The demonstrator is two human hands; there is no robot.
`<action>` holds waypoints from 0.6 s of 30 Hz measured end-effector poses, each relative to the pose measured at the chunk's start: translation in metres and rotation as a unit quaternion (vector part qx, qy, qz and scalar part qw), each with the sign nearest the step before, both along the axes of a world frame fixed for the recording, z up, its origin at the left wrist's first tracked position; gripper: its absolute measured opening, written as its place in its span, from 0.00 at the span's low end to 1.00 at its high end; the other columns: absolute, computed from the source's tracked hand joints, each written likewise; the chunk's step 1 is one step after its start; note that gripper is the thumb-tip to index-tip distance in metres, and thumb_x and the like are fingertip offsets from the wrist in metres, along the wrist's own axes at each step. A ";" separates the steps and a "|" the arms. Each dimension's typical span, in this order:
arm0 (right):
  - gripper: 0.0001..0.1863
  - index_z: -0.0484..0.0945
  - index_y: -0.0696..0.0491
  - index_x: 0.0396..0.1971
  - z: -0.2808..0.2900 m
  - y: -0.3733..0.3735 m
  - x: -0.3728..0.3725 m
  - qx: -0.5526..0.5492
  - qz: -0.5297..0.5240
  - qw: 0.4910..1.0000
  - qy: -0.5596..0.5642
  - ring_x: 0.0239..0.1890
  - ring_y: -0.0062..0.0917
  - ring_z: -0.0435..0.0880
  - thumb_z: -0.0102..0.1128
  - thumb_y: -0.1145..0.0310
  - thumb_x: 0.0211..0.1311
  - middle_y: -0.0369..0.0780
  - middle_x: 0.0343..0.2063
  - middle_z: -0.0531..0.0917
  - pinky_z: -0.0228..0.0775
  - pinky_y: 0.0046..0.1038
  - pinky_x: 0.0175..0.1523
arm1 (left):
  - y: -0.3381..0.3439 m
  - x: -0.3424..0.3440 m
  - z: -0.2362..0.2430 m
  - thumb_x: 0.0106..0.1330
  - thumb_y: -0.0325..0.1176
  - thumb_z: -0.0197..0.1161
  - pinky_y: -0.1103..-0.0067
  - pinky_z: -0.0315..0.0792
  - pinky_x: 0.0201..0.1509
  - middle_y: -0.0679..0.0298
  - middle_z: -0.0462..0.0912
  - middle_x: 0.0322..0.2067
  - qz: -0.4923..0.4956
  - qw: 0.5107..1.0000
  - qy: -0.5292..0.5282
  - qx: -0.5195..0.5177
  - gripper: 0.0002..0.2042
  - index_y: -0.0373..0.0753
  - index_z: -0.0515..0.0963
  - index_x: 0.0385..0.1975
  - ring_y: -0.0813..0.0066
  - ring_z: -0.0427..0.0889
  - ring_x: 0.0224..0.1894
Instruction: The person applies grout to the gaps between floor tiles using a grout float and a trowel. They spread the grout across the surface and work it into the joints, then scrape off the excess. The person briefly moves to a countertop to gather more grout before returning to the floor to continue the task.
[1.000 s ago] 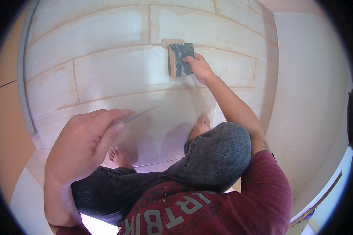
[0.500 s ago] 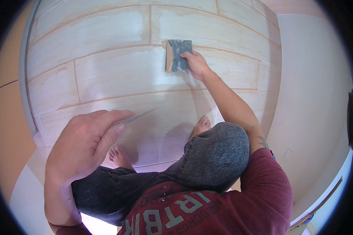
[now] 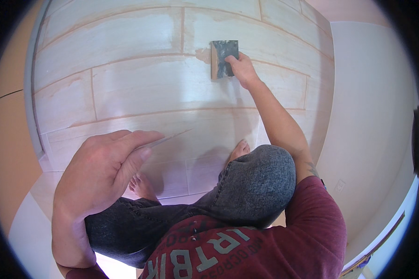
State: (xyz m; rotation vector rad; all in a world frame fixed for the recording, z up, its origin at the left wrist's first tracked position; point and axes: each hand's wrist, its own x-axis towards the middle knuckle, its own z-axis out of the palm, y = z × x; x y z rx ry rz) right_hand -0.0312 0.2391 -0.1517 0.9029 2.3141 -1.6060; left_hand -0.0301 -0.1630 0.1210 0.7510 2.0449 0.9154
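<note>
My right hand [image 3: 244, 69] is closed on a dark, square grout spreader [image 3: 226, 58], thumb on its face. Pale smears mark the spreader, and tan grout lines its left edge. It is over pale tiles [image 3: 139, 83], beside a joint with a tan grout patch [image 3: 203, 55] just to its left. My left hand [image 3: 104, 162] is raised close to the camera, thumb and fingers pinching a thin flat blade [image 3: 165, 138] seen almost edge-on. A tan trace shows along the blade's tip; its exact kind is hidden.
Tan grout joints [image 3: 92, 95] run between the long tiles, some with smeared edges. My bare feet [image 3: 144, 186] are below. A grey strip [image 3: 29, 83] borders the left side, an orange-tan surface [image 3: 7, 139] beyond it. A white wall [image 3: 372, 93] with an outlet [image 3: 341, 185] is at right.
My right hand and the spreader have shifted right and slightly up, uncovering the tan grout patch at the joint. My left hand is nearly still, its blade slightly turned and more edge-on.
</note>
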 end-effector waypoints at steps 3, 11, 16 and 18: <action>0.15 0.82 0.61 0.47 0.000 0.024 -0.015 -0.023 0.018 0.999 -0.013 0.35 0.23 0.81 0.61 0.65 0.70 0.39 0.39 0.87 0.73 0.29 0.42 | 0.002 -0.004 0.000 0.76 0.32 0.60 0.65 0.80 0.46 0.48 0.88 0.40 0.002 1.000 -0.006 -0.013 0.13 0.35 0.83 0.55 0.49 0.89 0.40; 0.12 0.79 0.57 0.45 -0.026 0.087 -0.036 -0.251 -0.213 0.943 -0.044 0.34 0.30 0.85 0.62 0.65 0.67 0.41 0.35 0.85 0.74 0.36 0.36 | 0.013 -0.007 -0.006 0.72 0.30 0.62 0.62 0.79 0.44 0.48 0.86 0.36 -0.008 0.999 0.034 -0.001 0.13 0.37 0.83 0.54 0.46 0.86 0.37; 0.13 0.80 0.56 0.45 -0.012 0.108 -0.024 0.095 -0.060 0.990 -0.083 0.36 0.27 0.84 0.64 0.64 0.67 0.39 0.37 0.85 0.72 0.34 0.36 | 0.017 -0.021 -0.010 0.72 0.30 0.62 0.62 0.79 0.45 0.48 0.87 0.37 -0.002 1.000 0.017 0.001 0.14 0.37 0.83 0.54 0.45 0.86 0.38; 0.13 0.80 0.56 0.45 -0.002 0.113 -0.022 -0.042 -0.097 0.993 -0.043 0.35 0.26 0.83 0.64 0.64 0.66 0.39 0.36 0.85 0.72 0.34 0.36 | 0.020 -0.024 -0.010 0.72 0.30 0.63 0.62 0.80 0.45 0.48 0.87 0.37 -0.005 1.000 0.013 -0.004 0.14 0.37 0.83 0.54 0.46 0.86 0.38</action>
